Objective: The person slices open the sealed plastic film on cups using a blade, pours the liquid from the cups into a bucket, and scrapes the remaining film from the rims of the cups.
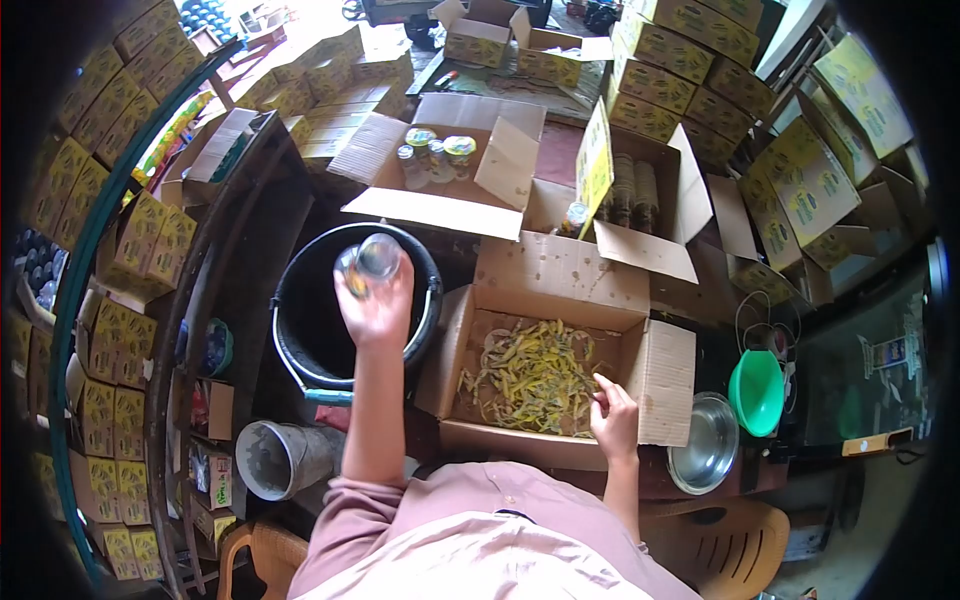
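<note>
My left hand (375,310) is closed around clear jars, raised over the black bucket (283,290). One clear jar (379,256) turns its round end up to me; a second (348,262), partly hidden behind the fingers, shows a bit of yellow. Long yellow-green chillies (535,365) lie heaped in an open cardboard box (560,298) in front of me. At that box's right side is my right hand (613,412), its fingers curled and thumb drawn in; anything pinched there is too small to name.
Behind stands an open carton (385,150) with several lidded jars (440,155). Another carton (690,190) holds stacked round items. To the right are a steel bowl (703,443) and green basin (757,393); a grey bucket (266,460) stands lower left. Shelves of yellow boxes line the left.
</note>
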`<move>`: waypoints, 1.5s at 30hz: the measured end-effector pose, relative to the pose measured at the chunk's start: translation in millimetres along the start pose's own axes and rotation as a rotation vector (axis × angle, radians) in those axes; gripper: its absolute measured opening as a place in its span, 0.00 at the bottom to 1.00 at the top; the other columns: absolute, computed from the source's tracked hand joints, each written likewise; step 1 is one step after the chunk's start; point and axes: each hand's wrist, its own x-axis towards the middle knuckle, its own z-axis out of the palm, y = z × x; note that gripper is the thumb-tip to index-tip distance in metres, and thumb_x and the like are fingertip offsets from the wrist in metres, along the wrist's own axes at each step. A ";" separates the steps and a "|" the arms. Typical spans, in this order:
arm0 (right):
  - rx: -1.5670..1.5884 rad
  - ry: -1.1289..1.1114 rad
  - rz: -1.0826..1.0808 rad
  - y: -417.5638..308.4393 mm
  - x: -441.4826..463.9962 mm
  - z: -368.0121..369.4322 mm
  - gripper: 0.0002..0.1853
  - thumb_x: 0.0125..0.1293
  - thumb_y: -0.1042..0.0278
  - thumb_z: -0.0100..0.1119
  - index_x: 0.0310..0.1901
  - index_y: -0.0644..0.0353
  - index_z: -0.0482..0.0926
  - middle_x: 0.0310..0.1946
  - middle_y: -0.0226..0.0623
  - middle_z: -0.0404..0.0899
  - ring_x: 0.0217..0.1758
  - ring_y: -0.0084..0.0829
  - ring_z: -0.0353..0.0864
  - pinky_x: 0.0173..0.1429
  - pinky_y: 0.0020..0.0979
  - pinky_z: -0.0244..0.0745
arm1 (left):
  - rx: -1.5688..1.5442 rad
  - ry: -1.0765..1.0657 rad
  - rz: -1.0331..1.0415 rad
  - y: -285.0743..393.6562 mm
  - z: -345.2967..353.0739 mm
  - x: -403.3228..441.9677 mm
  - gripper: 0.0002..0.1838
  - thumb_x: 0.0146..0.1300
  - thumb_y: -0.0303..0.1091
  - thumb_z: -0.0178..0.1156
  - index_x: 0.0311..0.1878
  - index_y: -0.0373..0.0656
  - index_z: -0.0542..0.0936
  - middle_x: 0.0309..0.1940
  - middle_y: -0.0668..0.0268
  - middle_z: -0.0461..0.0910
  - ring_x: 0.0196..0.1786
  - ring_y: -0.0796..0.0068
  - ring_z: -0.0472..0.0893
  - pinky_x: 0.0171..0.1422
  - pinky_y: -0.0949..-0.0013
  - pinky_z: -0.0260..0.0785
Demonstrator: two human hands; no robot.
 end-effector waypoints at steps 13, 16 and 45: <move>0.033 0.043 0.064 17.3 4.5 -8.2 0.19 0.49 0.81 0.56 0.46 0.58 0.76 0.27 0.39 0.76 0.31 0.38 0.78 0.36 0.35 0.74 | 2.243 -0.117 0.093 -145.6 -41.0 198.6 0.31 0.47 0.39 0.64 0.51 0.36 0.61 0.40 0.53 0.73 0.45 0.65 0.76 0.42 0.63 0.72; 0.046 0.068 0.090 25.0 5.2 -14.4 0.19 0.49 0.81 0.57 0.46 0.58 0.76 0.27 0.39 0.77 0.29 0.36 0.79 0.34 0.33 0.75 | 2.942 -0.590 0.113 -165.6 -42.8 214.6 0.33 0.40 0.46 0.68 0.51 0.46 0.69 0.44 0.57 0.76 0.49 0.62 0.75 0.51 0.61 0.67; 0.021 -0.029 0.198 38.5 53.7 5.8 0.18 0.48 0.81 0.58 0.45 0.58 0.76 0.25 0.37 0.76 0.27 0.33 0.78 0.33 0.32 0.74 | 3.553 -0.894 -1.282 -246.8 -94.2 317.0 0.35 0.34 0.56 0.68 0.47 0.45 0.79 0.45 0.63 0.79 0.49 0.64 0.77 0.55 0.53 0.65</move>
